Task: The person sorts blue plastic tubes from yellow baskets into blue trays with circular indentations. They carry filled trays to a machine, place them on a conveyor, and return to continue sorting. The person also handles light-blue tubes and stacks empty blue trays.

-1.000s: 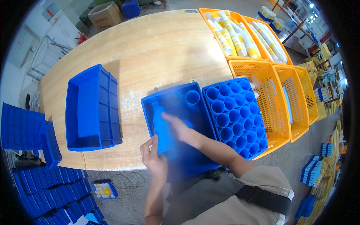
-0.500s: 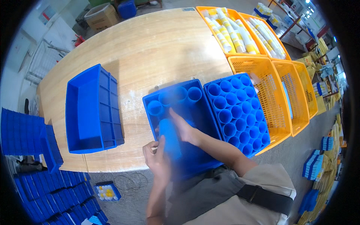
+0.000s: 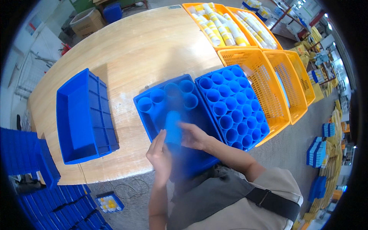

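Left hand [image 3: 158, 154] and right hand [image 3: 194, 137] clasp blue tube [image 3: 173, 125] from both sides | tube hangs over part-filled blue box [image 3: 207, 124] | likely light, stiff, slick; best gripped mid-length, without crushing | wooden bench [image 3: 149, 46] stretches beyond

From my remote station I'm counting two bare hands, one left hand [image 3: 158, 151] and one right hand [image 3: 194, 136], with one blue tube [image 3: 173, 128] showing between them. Three blue bins [image 3: 103, 115] are sitting on one table [image 3: 165, 42]: five tubes [image 3: 145, 104] are standing in the middle bin [image 3: 205, 120], roughly two dozen are filling the right bin [image 3: 209, 105]. Five orange crates [image 3: 264, 86] are showing, two carrying rolls [image 3: 224, 32].
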Available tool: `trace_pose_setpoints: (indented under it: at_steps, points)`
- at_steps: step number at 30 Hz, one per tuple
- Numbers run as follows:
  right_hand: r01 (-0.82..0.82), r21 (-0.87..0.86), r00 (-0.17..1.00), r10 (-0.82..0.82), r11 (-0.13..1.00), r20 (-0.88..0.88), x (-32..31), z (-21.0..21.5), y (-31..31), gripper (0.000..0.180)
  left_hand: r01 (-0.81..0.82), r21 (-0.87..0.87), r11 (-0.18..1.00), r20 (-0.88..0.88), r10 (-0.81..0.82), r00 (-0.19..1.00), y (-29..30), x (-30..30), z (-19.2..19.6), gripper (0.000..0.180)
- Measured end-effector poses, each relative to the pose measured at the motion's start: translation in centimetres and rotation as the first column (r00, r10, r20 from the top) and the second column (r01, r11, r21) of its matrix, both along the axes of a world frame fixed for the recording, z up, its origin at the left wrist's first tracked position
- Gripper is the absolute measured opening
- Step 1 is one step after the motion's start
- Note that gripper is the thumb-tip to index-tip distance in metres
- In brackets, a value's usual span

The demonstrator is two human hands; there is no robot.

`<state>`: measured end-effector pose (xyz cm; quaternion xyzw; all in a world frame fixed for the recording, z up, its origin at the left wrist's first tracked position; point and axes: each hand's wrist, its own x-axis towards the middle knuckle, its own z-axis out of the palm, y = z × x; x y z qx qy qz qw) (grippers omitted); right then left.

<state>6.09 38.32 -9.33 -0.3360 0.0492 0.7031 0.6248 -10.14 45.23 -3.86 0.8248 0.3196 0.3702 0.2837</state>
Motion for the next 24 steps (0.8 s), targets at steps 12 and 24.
trace_pose_setpoints:
  at_steps: [12,24]
  points:
    - [0.116,-0.036,0.980,-0.109,0.993,0.166,3.4,-4.9,-2.0,0.084,0.087,0.130,0.988,-0.312,-0.042,0.949,6.4,5.3,-6.4,0.029]
    - [0.183,0.161,0.921,-0.227,0.970,0.316,11.1,5.0,-24.0,0.052,0.148,0.167,0.975,-0.138,-0.126,0.982,-1.4,20.0,0.4,0.028]
